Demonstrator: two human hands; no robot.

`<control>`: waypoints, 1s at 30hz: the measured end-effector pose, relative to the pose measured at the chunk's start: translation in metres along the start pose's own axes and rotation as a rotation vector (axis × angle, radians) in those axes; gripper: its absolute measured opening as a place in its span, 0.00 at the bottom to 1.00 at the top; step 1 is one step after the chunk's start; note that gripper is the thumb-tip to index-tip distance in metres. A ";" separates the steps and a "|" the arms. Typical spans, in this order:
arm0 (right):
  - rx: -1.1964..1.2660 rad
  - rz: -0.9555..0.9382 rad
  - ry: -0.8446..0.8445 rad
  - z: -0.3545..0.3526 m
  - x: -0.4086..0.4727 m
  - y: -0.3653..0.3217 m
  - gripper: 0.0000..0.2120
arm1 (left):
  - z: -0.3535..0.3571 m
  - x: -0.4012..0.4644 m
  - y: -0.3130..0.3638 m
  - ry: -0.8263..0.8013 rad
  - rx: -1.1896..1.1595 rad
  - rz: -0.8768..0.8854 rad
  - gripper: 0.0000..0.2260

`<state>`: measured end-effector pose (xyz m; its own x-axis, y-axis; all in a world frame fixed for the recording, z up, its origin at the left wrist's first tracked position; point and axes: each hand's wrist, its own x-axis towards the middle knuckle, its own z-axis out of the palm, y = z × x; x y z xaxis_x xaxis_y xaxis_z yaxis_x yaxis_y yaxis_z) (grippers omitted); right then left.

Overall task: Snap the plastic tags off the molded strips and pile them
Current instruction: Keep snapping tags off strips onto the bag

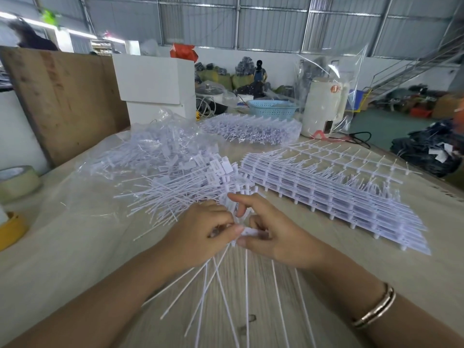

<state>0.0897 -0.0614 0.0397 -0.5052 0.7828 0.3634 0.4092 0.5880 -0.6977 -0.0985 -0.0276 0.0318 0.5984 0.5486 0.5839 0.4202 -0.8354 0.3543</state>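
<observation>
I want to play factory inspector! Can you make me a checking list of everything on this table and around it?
Surface: pale wood-grain table, partly under clear plastic sheet.
Job's things: loose tag pile at centre-left; stacked molded strips on the right; another stack farther back; a strip in both hands, its long tails fanning toward the person.
Clutter: tape rolls at left edge, blue basket, cream appliance, white boxes.
Grippers: left hand and right hand both pinch the strip.
Cables: black cord behind the appliance.
Surroundings: warehouse, metal stairs, a person far back.
</observation>
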 end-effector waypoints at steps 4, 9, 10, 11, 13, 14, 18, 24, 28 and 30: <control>-0.135 0.030 -0.012 -0.013 0.001 -0.001 0.14 | -0.002 -0.001 -0.004 0.013 -0.091 -0.062 0.19; -0.007 0.171 -0.143 -0.014 -0.002 0.004 0.13 | 0.000 -0.003 -0.002 -0.030 -0.127 -0.130 0.19; 0.011 0.157 -0.153 -0.011 -0.002 0.003 0.11 | 0.002 -0.003 -0.002 -0.051 -0.109 -0.138 0.21; 0.022 0.141 -0.156 -0.007 -0.001 0.002 0.08 | 0.004 -0.004 -0.002 -0.064 -0.096 -0.140 0.22; 0.038 0.126 -0.134 -0.003 0.000 0.003 0.06 | 0.004 -0.004 -0.004 -0.060 -0.086 -0.159 0.21; 0.056 0.128 -0.105 -0.002 0.001 0.005 0.05 | 0.003 -0.004 -0.005 -0.043 -0.112 -0.183 0.20; 0.205 0.074 0.059 0.004 0.002 0.007 0.06 | 0.002 -0.002 0.002 0.095 -0.396 -0.342 0.26; 0.212 -0.017 0.316 0.004 0.006 0.001 0.09 | 0.000 0.000 0.008 0.217 -0.651 -0.524 0.19; 0.336 0.081 0.308 -0.013 -0.002 0.004 0.07 | -0.017 0.000 -0.006 0.283 -0.470 -0.443 0.22; 0.334 0.128 0.248 -0.018 -0.005 0.006 0.08 | -0.024 -0.004 -0.019 0.191 -0.177 -0.258 0.25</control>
<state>0.1082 -0.0584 0.0450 -0.2522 0.8943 0.3696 0.1682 0.4166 -0.8934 -0.1253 -0.0146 0.0405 0.3427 0.7398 0.5790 0.4058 -0.6724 0.6190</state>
